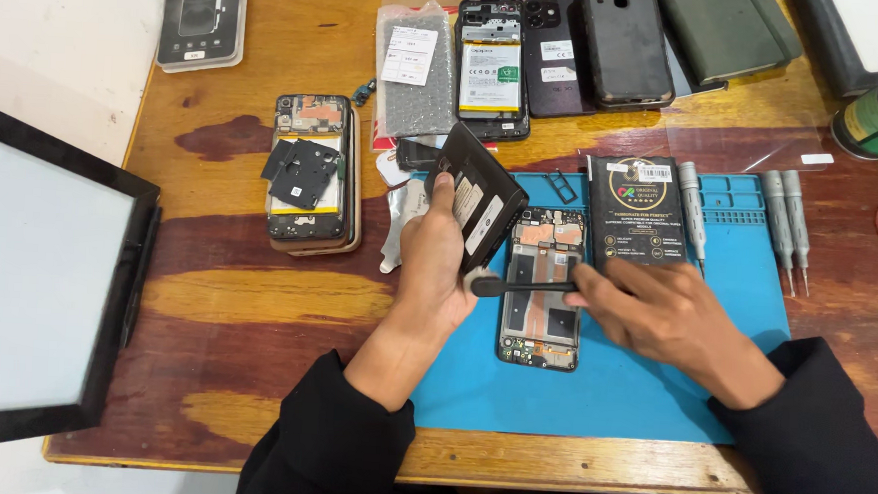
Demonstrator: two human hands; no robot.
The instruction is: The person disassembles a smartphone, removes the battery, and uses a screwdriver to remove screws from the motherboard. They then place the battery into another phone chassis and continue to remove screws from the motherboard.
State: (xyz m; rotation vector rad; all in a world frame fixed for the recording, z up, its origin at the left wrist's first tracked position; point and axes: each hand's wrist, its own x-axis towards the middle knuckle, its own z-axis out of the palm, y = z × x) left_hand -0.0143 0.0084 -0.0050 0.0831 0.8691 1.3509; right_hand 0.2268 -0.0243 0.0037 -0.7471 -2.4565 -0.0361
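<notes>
Head view, person seated at a wooden workbench (256, 298) with a blue repair mat (652, 389) in front.

Left hand (436, 262) was closed around a black phone battery (477, 194), thumb up along its near face, fingers behind. The battery was held tilted, clear of the mat, just above and left of an opened phone chassis (543, 288).

Right hand (656, 314) was closed on a black spudger (522, 284), pinched between thumb and fingertips. The tool lay roughly level; its rounded tip sat at the lower corner of the battery, over the left edge of the chassis. Whether the tip touched the battery could not be told.

The chassis lay flat on the mat, back cover off, battery bay bare, circuit board visible at top and bottom.

Just right of the chassis, touching or nearly so: 1 black replacement-battery box (638, 212), lying flat on the mat. Beside it, 1 precision screwdriver (692, 215); 2 more screwdrivers (789, 225) near the mat's right edge.

Left of the mat: another opened phone (308, 170) with loose black shield plates resting on it.

Far edge of bench: a third opened phone (491, 69), 2 dark phones back-up (625, 41), a grey anti-static bag (415, 70).

Far left: a large dark-framed screen panel (37, 276).
</notes>
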